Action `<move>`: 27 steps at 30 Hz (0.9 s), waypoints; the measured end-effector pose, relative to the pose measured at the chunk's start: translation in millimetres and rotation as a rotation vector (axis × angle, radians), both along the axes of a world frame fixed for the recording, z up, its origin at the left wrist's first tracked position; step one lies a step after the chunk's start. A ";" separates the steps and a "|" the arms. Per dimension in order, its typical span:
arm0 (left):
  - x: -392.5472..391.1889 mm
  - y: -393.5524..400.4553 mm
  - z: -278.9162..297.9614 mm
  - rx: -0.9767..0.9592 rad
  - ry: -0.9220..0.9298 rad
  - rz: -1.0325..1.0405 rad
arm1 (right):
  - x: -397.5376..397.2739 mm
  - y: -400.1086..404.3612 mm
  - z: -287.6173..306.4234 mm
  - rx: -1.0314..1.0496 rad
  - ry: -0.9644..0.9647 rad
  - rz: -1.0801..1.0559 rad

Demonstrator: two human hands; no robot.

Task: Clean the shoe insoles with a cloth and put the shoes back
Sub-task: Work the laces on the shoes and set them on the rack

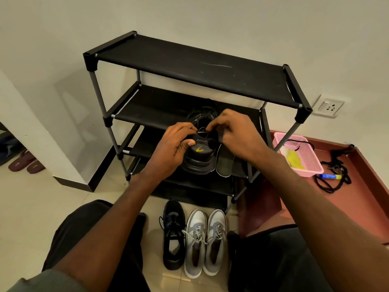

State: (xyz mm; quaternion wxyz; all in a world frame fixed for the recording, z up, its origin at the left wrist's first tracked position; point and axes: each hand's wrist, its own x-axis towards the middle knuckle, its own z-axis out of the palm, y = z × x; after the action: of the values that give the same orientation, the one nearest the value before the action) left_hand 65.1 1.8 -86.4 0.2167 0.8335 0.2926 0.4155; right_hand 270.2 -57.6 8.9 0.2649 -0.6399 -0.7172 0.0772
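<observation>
Between both hands, in front of a black shoe rack (189,66), a black sneaker (199,159) with a yellow logo on its heel is held up, heel toward the person. The left hand (174,148) grips the heel, its thumb laid across the back just above the logo and its other fingers (185,128) curled over the collar. The right hand (235,133) has its fingers (212,126) bent and pinched together at the shoe's opening, on the laces or tongue; which of the two cannot be told. Just right of the sneaker, under the right hand's fingers, a grey insole (225,165) stands up against the rack beside a second sole edge. Below the hands, on the tiled floor (31,207), a black sneaker with grey insole (172,234) lies next to a pair of grey lace-up shoes (206,241), toes toward the rack. Well to the right of the right hand, a pink plastic basket (305,159) holds a yellow cloth (294,159) on a red-brown ledge, with a black cord (334,175) and a blue and yellow tube (329,176) beside it. Far left of the left hand, maroon sandals (25,163) sit on the floor.
</observation>
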 end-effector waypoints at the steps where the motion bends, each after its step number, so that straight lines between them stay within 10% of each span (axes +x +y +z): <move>1: 0.0 -0.7 0.4 -0.007 -0.002 0.001 | 3.6 -7.1 -2.2 0.041 0.108 -0.042; 6: 2.8 -1.2 -2.3 0.005 -0.013 0.042 | 6.2 -29.4 -21.9 -0.313 0.399 0.060; 27: -78.3 69.8 15.3 -0.288 -0.460 0.494 | -137.0 97.7 -31.3 0.109 0.434 -0.054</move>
State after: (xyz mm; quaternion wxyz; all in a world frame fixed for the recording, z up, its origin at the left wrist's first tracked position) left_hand -13.2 71.6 -71.1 0.2850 0.5835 0.4841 0.5865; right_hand 133.3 40.1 -22.4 0.4492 -0.6119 -0.6291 0.1674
